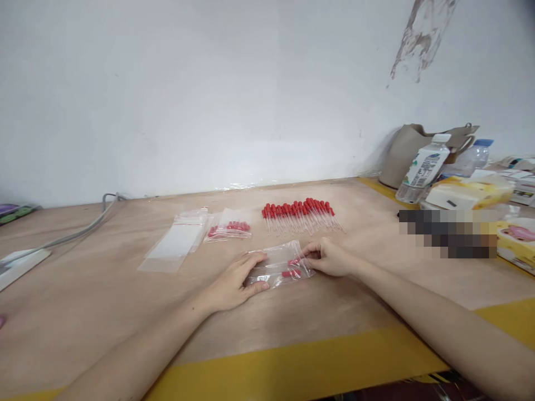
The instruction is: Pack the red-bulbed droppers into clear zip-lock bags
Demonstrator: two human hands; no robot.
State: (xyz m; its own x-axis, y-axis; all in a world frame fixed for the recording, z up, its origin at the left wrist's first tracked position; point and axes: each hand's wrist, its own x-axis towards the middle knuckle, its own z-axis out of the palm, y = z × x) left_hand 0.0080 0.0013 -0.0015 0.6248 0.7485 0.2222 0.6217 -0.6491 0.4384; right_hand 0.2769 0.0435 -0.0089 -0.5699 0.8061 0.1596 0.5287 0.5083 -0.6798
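A clear zip bag [273, 257] lies on the table between my hands, its mouth toward the right. Inside it rests a dropper with a red bulb [291, 273]. Just above that one is a second red-bulbed dropper [293, 262], also lying along the bag. My left hand [236, 281] rests on the bag's left end, thumb and fingers spread apart. At the mouth, my right hand [328, 257] is closed in a pinch at the bulb end of the second dropper, its fingertips partly covering it. Farther back, several red-bulbed droppers [298, 214] lie in a row.
Behind my left hand lie flat empty zip bags [175, 242] and a bag holding several red-bulbed droppers [229, 227]. A grey cable [83, 227] runs along the left. At right stand a plastic bottle [424, 170], a grey bag-like container [403, 153] and yellow packages [468, 192]. Yellow tape [251, 373] marks the front edge.
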